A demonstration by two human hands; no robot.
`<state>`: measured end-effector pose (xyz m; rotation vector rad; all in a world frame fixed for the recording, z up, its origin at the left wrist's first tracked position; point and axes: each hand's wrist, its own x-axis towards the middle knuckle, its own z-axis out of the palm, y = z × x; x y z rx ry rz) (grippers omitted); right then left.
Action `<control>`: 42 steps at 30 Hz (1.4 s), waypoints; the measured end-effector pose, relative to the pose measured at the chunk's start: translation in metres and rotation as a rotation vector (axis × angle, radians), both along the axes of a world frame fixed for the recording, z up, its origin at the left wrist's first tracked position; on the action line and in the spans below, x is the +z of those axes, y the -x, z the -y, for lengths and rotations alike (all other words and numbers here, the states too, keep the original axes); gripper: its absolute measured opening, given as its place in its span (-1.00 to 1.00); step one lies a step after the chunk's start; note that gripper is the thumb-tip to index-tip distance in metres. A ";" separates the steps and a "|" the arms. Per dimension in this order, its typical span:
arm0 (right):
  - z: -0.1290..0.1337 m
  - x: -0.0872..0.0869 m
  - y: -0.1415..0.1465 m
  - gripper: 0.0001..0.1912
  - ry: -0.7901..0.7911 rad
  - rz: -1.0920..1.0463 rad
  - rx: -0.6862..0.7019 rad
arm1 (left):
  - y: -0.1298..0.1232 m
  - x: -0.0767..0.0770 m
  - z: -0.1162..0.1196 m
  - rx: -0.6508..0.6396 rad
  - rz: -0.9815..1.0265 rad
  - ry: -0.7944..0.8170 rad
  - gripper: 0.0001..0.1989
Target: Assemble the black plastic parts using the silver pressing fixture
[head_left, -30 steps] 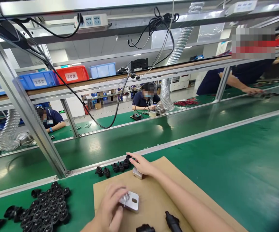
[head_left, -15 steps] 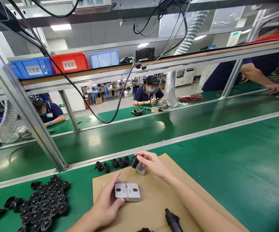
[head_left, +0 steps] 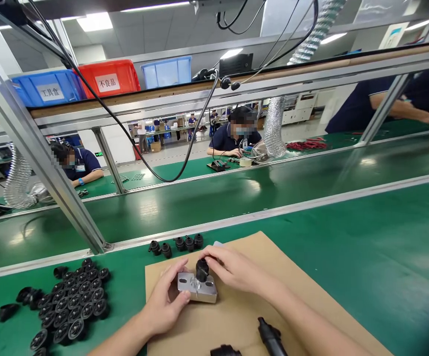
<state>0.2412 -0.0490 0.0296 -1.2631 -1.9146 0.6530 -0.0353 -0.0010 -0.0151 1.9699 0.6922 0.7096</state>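
Note:
My left hand (head_left: 169,294) grips the left end of a silver metal block (head_left: 202,295), thumb in front and fingers behind. The block lies on a brown cardboard sheet (head_left: 236,324) and has oval slots in its top. Between the fingertips of my right hand (head_left: 232,269) is a small black plastic fitting (head_left: 202,271), upright over the middle of the block. Whether it touches the block I cannot tell. Behind my right hand a pale piece (head_left: 218,244) shows only in part. A black tool-like body (head_left: 270,338) lies on the cardboard near my right forearm.
Several black fittings (head_left: 189,243) stand in a row behind the cardboard. Many round black parts (head_left: 73,301) cluster on the green table at left. A metal post (head_left: 62,183) rises at left, and a black cable (head_left: 155,173) hangs ahead. Co-workers sit across the bench.
My right hand has brought the black fitting from the pale block at the back to above the silver block. My left hand stays on the silver block. The camera view has shifted slightly.

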 end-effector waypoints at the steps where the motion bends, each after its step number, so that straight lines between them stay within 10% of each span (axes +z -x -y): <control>1: 0.001 0.002 0.000 -0.73 -0.007 0.030 0.007 | 0.000 0.000 0.000 -0.001 -0.003 0.002 -0.30; 8: 0.003 0.013 -0.004 -0.68 -0.071 0.141 0.101 | 0.003 -0.005 -0.001 -0.012 -0.024 -0.007 -0.34; 25: -0.006 -0.014 0.028 -0.57 -0.148 -0.126 -0.307 | 0.001 -0.010 -0.002 0.003 -0.013 -0.006 -0.33; 42: -0.006 -0.014 0.021 -0.77 -0.099 -0.098 -0.068 | -0.001 0.003 -0.001 0.007 0.009 0.118 -0.31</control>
